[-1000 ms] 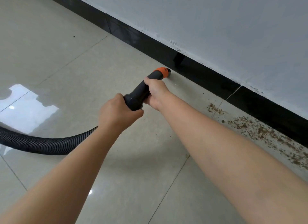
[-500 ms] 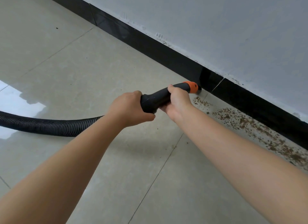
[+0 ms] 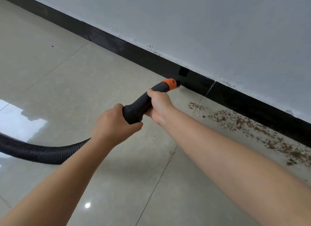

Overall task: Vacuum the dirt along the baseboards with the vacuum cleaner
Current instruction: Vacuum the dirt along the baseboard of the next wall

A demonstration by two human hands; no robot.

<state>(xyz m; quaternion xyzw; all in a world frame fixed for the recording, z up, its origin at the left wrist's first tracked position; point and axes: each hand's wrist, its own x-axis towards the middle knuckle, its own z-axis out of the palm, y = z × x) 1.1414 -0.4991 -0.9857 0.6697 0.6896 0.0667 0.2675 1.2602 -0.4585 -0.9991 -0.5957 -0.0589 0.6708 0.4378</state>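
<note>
Two hands, left hand (image 3: 114,124) and right hand (image 3: 159,105), are gripping a black vacuum nozzle (image 3: 144,103), its length slanting up-right, orange tip (image 3: 170,84) pointing at the baseboard (image 3: 134,52), dirt (image 3: 252,126) lying right.

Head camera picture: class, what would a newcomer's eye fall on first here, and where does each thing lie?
First, the two hands on the black vacuum handle at centre: the left hand grips its rear end, the right hand nearer the orange collar, which points at the black baseboard. Next, the brown dirt scattered along the baseboard to the right. The ribbed hose trails off left.
</note>
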